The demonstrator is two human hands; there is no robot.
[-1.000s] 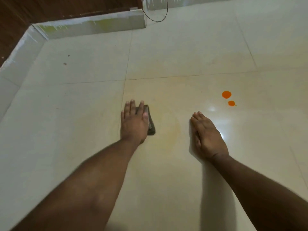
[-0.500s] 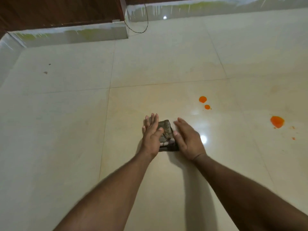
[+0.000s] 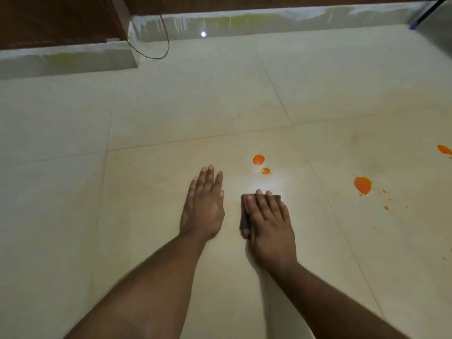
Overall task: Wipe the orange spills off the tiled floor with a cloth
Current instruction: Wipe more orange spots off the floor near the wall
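Note:
A dark folded cloth (image 3: 245, 217) lies on the cream tiled floor (image 3: 171, 118), mostly covered by my right hand (image 3: 270, 222), which presses flat on it with straight fingers. My left hand (image 3: 204, 207) rests flat on the bare tile just left of the cloth, apart from it. Two small orange spills (image 3: 258, 159) (image 3: 265, 171) sit a short way beyond my right hand's fingertips. A larger orange spill (image 3: 362, 185) with small splatter lies to the right, and another orange spill (image 3: 444, 149) shows at the right edge.
A white skirting ledge (image 3: 73, 59) and dark wooden wall run along the back, with a black cable (image 3: 166, 45) hanging to the floor. A dark rod with a blue tip (image 3: 415, 23) leans at the top right corner.
The cloth passed from under my left hand to under my right hand and moved right, toward the spills. My left hand now lies flat on bare tile. The view shifted rightward.

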